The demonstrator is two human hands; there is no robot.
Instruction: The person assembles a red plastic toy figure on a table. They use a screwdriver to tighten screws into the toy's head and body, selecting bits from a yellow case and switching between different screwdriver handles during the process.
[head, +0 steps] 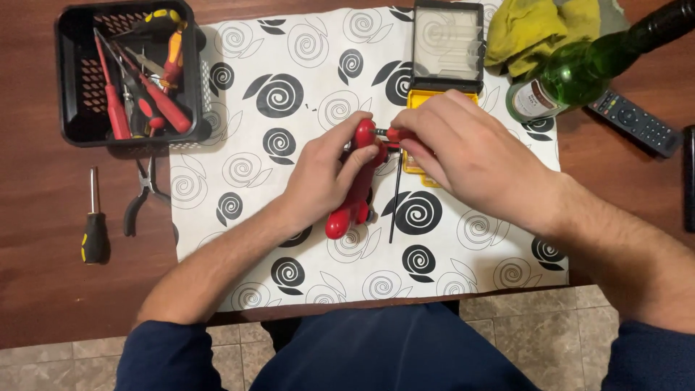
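Note:
My left hand [326, 170] grips a red plastic toy-like object [352, 210] that stands on the patterned white cloth [289, 94]. My right hand [463, 148] holds a small red-handled screwdriver [397, 134] with its tip against the top of the red object. A thin black rod [394, 206] lies on the cloth just right of the red object. An open yellow bit case with a clear lid [445, 47] sits behind my right hand, its lower part hidden by it.
A black basket [72, 134] of red-handled tools stands at the back left. Pliers [141, 195] and a yellow-black screwdriver [94, 228] lie on the wooden table. A green bottle [579, 72], yellow rag [536, 32] and remote control [637, 123] are at the back right.

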